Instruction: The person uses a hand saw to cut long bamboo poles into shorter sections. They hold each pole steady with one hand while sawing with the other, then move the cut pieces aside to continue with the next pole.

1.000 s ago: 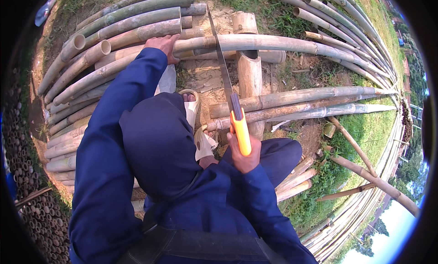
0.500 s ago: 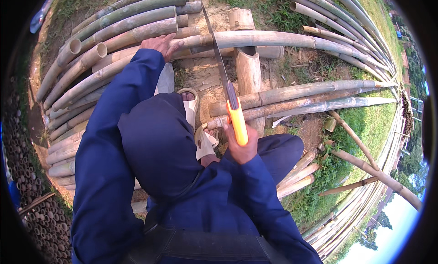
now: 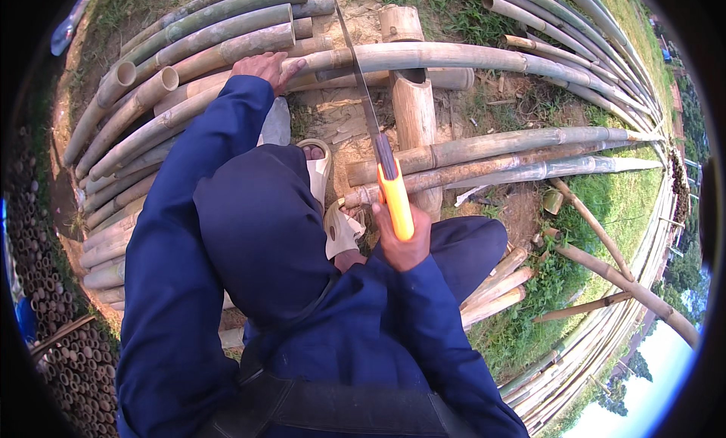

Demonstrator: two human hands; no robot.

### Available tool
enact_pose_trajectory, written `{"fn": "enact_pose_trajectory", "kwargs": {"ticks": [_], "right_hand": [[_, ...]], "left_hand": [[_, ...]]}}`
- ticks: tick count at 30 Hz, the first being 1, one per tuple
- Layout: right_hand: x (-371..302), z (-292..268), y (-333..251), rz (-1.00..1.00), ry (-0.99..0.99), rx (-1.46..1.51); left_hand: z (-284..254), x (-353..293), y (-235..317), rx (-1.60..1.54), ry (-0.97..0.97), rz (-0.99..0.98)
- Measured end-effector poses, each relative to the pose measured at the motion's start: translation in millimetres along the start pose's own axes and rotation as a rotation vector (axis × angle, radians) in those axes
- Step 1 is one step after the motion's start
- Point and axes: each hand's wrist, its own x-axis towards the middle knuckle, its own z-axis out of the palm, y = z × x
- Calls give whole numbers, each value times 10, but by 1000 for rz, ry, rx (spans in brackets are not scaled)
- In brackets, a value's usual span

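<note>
In my right hand (image 3: 407, 245) is the orange handle of a handsaw (image 3: 393, 192), with the fingers wrapped round it. Its long dark blade points away from me and lies across a pale bamboo pole (image 3: 461, 56). On that same pole, left of the blade, my left hand (image 3: 265, 67) grips from above with its thumb apart. The pole runs left to right over a thick, notched bamboo piece (image 3: 414, 116). How deep the blade sits in the bamboo cannot be made out. My sandalled feet (image 3: 340, 230) are beneath me, one bent knee (image 3: 473, 249) to the right.
Cut bamboo lengths (image 3: 227, 48) are stacked at the left. Three long poles (image 3: 514, 150) lie to the right of the saw handle, and more poles (image 3: 560, 29) fan out at the far right. A crossed pole frame (image 3: 605, 268) stands at the right, over grass.
The saw has shifted very slightly along its stroke against the pole. My left hand keeps its place on the bamboo. The whole view has tilted a little.
</note>
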Motion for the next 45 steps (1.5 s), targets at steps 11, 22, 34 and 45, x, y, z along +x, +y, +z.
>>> {"fn": "enact_pose_trajectory", "kwargs": {"ticks": [11, 22, 34, 45], "right_hand": [[575, 240, 161, -93, 25, -56], [-141, -162, -8, 49, -18, -85], [-693, -423, -145, -32, -32, -126], [-681, -320, -144, 87, 18, 8]], "left_hand": [[-14, 30, 108, 1, -4, 23], [122, -19, 55, -10, 79, 11], [18, -26, 33, 1, 38, -11], [-6, -11, 33, -17, 24, -23]]}}
